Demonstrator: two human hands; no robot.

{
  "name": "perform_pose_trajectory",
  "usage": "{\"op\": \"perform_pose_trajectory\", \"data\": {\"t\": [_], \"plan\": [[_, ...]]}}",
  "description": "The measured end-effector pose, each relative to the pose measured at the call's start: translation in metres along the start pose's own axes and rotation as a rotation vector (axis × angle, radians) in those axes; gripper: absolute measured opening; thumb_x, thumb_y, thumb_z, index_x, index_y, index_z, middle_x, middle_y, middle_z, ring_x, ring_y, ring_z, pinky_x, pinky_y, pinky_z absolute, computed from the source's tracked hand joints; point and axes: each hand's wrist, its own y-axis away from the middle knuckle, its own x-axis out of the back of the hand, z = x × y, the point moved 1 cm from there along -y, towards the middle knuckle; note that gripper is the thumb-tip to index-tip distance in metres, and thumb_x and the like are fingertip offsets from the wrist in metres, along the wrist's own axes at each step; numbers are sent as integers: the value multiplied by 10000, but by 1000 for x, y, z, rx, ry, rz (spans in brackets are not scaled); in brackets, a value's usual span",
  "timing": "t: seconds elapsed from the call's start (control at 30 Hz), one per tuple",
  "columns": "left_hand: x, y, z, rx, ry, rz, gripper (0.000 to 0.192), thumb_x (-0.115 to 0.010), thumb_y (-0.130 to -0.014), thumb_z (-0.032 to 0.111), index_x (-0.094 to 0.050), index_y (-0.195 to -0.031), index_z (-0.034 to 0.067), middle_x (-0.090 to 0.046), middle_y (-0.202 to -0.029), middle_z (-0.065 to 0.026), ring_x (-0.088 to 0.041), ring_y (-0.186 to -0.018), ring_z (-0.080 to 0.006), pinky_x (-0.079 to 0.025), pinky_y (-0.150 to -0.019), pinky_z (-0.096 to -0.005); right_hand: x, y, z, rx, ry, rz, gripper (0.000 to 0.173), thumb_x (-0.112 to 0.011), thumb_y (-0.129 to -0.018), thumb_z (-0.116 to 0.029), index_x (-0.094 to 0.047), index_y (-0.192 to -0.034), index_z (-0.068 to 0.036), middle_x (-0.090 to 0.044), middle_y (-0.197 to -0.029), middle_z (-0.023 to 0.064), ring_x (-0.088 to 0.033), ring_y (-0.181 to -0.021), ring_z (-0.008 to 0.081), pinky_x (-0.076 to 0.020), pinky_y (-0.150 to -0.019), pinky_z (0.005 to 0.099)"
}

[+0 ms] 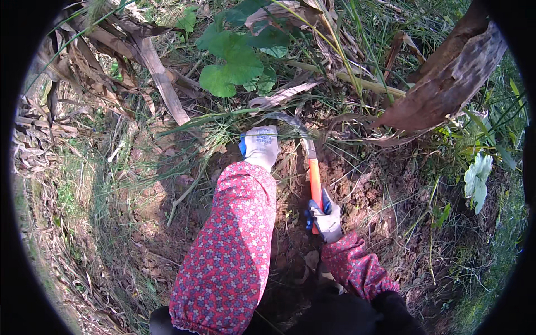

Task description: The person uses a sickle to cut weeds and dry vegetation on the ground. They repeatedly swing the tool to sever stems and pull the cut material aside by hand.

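My right hand (328, 220), in a white glove with blue palm coating, is closed around the orange handle (315, 180) of a sickle. Its curved metal blade (293, 121) arcs leftward just beyond my left hand (260, 144), and grass stems partly cover it. That hand wears a matching glove and is curled into a bunch of long green grass (197, 138), which fans out on its left. Its fingertips are hidden beneath the glove's back. Red floral sleeve covers (226, 251) reach over both forearms.
Dry brown maize-like leaves (159, 79) hang at the upper left, and a large dry leaf (444, 83) juts in at the upper right. Broad green leaves (234, 63) grow ahead. Reddish soil (372, 188) with grass lies below.
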Motion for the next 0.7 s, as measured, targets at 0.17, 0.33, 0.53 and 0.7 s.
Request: {"op": "perform_pose_trajectory", "data": {"t": [0.17,0.33,0.53,0.7], "plan": [[18,46,-59,4,141,209,331,-638,-736,295,-587,-985,84,-626,-816,-90,-613,-766,-277,-487,-720,-390,58,87,71,129,139,23,548,-564,-849,66,-405,-1366,-26,-593,-821,-9,-510,-638,40,-449,-554,223],[15,162,-111,82,143,-257,535,-677,-707,263,-525,-1205,141,-614,-1024,-107,-581,-972,-282,-455,-834,-405,0,8,-11,169,7,-24,556,-535,-850,47,-393,-1376,-70,-573,-729,-1,-504,-523,83,-437,-474,231],[44,78,-37,-362,51,-7,699,-673,-653,203,-451,-1310,110,-444,-1360,-89,-423,-1227,-276,-357,-987,-415,-34,-74,-48,603,894,18,613,-657,-790,-180,-412,-1346,-101,-608,-735,234,-599,-658,397,-472,-567,410],[5,-8,-66,139,-295,8,303,-509,-838,235,-602,-1101,117,-646,-987,-69,-619,-920,-224,-495,-692,-396,-26,-15,-3,318,452,-59,628,-598,-822,-134,-360,-1401,-97,-575,-653,128,-575,-552,132,-462,-562,287]]}}
